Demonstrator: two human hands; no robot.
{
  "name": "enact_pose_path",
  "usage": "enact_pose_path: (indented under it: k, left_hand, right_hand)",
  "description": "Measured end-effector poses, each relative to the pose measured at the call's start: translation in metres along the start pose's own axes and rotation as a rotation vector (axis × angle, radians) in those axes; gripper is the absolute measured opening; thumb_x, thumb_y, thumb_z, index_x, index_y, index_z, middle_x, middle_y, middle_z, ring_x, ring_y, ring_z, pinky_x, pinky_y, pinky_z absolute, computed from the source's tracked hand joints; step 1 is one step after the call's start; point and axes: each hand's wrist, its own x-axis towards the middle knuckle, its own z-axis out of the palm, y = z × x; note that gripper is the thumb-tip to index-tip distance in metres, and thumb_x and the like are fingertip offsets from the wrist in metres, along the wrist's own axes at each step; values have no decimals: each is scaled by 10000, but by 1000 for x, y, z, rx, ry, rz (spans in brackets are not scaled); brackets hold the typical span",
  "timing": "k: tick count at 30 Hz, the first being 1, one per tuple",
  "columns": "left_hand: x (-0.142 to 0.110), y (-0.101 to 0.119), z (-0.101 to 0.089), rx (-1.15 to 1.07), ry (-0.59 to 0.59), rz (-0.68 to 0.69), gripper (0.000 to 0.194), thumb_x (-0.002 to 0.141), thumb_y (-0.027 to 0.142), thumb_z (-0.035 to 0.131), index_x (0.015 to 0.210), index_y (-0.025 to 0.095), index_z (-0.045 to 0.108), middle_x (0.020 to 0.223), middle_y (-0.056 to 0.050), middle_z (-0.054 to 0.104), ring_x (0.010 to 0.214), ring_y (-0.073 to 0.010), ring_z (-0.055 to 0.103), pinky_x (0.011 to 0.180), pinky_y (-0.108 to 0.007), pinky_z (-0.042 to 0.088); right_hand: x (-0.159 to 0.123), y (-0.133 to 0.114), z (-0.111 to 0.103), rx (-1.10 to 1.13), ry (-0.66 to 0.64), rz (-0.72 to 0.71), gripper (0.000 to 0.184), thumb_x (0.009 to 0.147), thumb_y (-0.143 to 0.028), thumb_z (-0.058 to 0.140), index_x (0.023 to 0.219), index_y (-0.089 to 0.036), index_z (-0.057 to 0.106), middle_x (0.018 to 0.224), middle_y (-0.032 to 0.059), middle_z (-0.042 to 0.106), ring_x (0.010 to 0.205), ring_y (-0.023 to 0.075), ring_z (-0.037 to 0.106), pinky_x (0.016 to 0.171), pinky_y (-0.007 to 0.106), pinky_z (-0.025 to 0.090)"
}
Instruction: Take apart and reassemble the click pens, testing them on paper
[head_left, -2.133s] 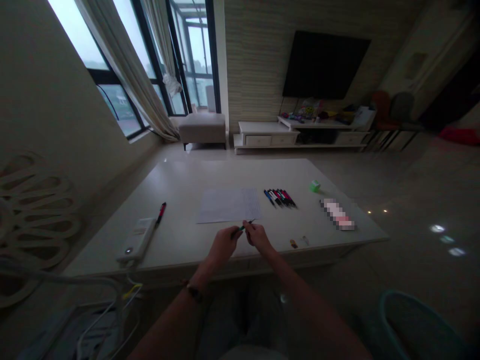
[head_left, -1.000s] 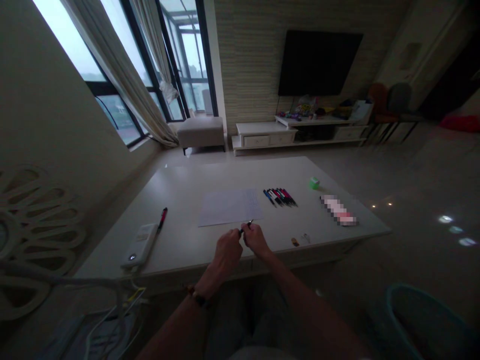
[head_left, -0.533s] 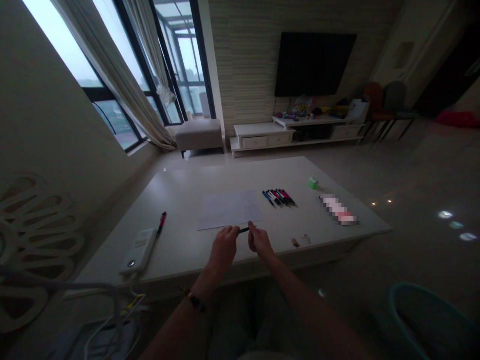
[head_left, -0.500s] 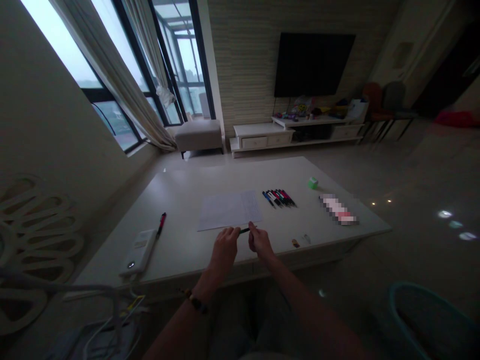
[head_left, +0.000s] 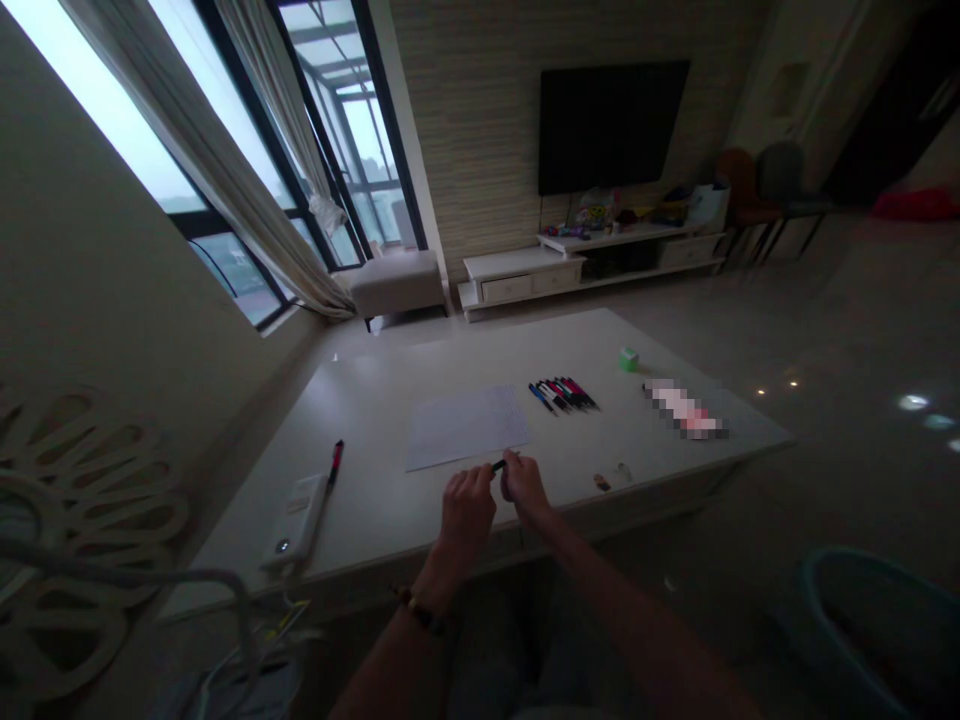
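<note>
Between my two hands is a dark pen (head_left: pixel 498 466), held above the near edge of the white table. My left hand (head_left: pixel 468 502) closes round one end of it, and my right hand (head_left: pixel 523 483) grips the other end. The fingers hide most of the pen. Just beyond my hands a sheet of paper (head_left: pixel 465 425) lies flat, with faint writing at its right side. Several pens (head_left: pixel 564 395) lie side by side in a row to the right of the paper.
At the left is a white power strip (head_left: pixel 296 522) with a red and black pen (head_left: pixel 336 465) beside it. To the right are a green cube (head_left: pixel 628 360), a blurred-out item (head_left: pixel 686 408) and small objects (head_left: pixel 601 482) near the edge. A teal-rimmed basket (head_left: pixel 810 580) stands on the floor.
The view has shifted and tilted slightly. My hands are closer together, and less of the pen shows between them.
</note>
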Motion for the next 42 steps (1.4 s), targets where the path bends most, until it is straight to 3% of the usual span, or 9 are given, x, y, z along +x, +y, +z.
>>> enact_pose_path:
  k: [9,13,16,19,23,25,30,34,42]
  left_hand:
    - [24,-7,-24,-638,-294,-472,181,746,211,498,622,157,618,552,-4,589,536,-106,519,537,-224,342]
    - [30,-27,-19,-1137,-632,-654,172,724,220,506,587,126,549,480,25,459,388,-44,338,408,-185,245]
    - [31,-40,-15,-1463,-858,-690,173,743,266,515,668,115,551,496,47,416,358,-14,232,377,-164,193]
    - [33,-45,-13,-1410,-732,-564,218,775,326,523,765,117,585,579,5,519,423,-37,390,429,-173,295]
    - [30,-42,-1,-796,-286,-359,128,776,252,548,816,158,625,721,-36,639,636,-124,566,623,-250,408]
    - [23,-40,10,-535,-162,-254,106,781,204,544,835,185,633,794,-38,661,729,-149,588,706,-280,407]
    - [0,-38,40,-234,-60,-116,114,813,192,527,882,216,615,857,-38,659,842,-172,583,770,-312,385]
    - [-12,-41,57,-186,-10,-102,139,837,202,502,939,214,596,878,-35,654,852,-167,575,782,-313,377]
    - [-21,-40,65,-205,-16,-129,168,878,221,429,953,204,578,897,-42,642,872,-174,553,801,-320,359]
  right_hand:
    - [2,-14,-6,-215,-86,-145,448,825,-424,339,432,-211,367,364,-18,395,406,106,393,449,231,282]
    - [3,-20,-7,-278,-109,-216,438,845,-400,332,461,-196,383,413,-15,424,426,95,387,450,227,257]
    - [7,-29,-11,-319,-164,-304,431,860,-387,333,485,-185,402,448,-14,447,450,91,404,465,225,259]
    - [16,-33,-16,-259,-308,-313,435,863,-419,342,514,-176,432,456,-24,451,442,83,410,463,214,280]
    - [28,-17,-23,-81,-481,-99,436,830,-516,376,616,-160,511,436,-45,450,359,72,392,391,202,283]
    - [31,-3,-24,-62,-505,-28,459,798,-564,411,627,-154,527,435,-42,459,342,71,395,365,198,280]
    - [34,24,-28,-60,-522,-29,407,675,-546,601,724,-144,566,582,-5,578,416,81,492,368,184,331]
    - [39,31,-28,-131,-538,16,435,702,-564,565,672,-130,574,531,5,577,372,77,480,363,189,343]
    - [39,30,-25,-126,-564,24,387,655,-497,642,736,-122,593,628,31,636,416,91,544,379,182,375]
